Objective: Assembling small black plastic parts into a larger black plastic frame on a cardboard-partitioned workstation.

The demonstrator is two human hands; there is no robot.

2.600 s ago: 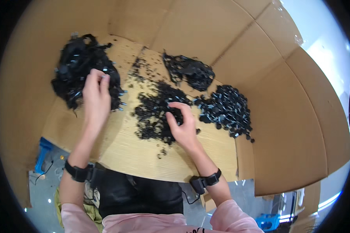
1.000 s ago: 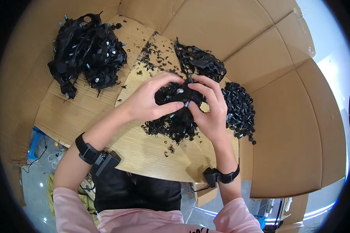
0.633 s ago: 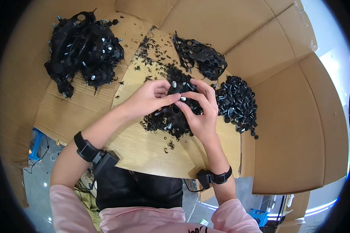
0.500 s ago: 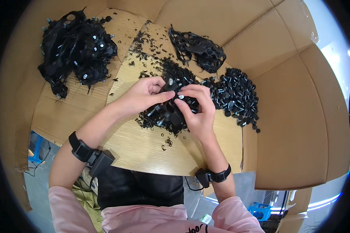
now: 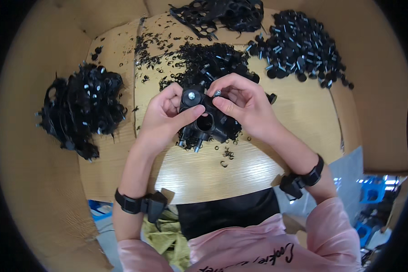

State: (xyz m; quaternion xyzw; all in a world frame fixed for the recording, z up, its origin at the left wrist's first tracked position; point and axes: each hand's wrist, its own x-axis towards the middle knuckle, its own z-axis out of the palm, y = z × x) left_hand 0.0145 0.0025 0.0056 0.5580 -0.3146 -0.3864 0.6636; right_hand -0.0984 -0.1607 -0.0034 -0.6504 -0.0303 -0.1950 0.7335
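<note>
Between my hands is a black rubber sheet (image 5: 219, 128) with round holes, round rubber pieces and metal studs sticking out of it. My left hand (image 5: 168, 117) grips its left side, the thumb lying across the front beside a round piece with a silver stud (image 5: 191, 95). At the sheet's upper right, my right hand (image 5: 249, 102) pinches a rubber piece by its silver stud (image 5: 217, 93) between thumb and fingers. Whether that piece is still joined to the sheet, I cannot tell. Below the holes, more studs (image 5: 197, 145) point toward me.
Small black rubber rings and scraps (image 5: 199, 56) lie heaped behind my hands. Loose studded rubber pieces (image 5: 301, 50) form a pile at the far right. Another holed sheet (image 5: 217, 16) lies at the back, and studded sheets (image 5: 84, 106) are stacked left. Cardboard walls (image 5: 45, 181) surround the table.
The whole view has shifted and turned with my head. Both hands still hold the sheet, which now shows more of its face and an open hole. My right fingers remain at a stud.
</note>
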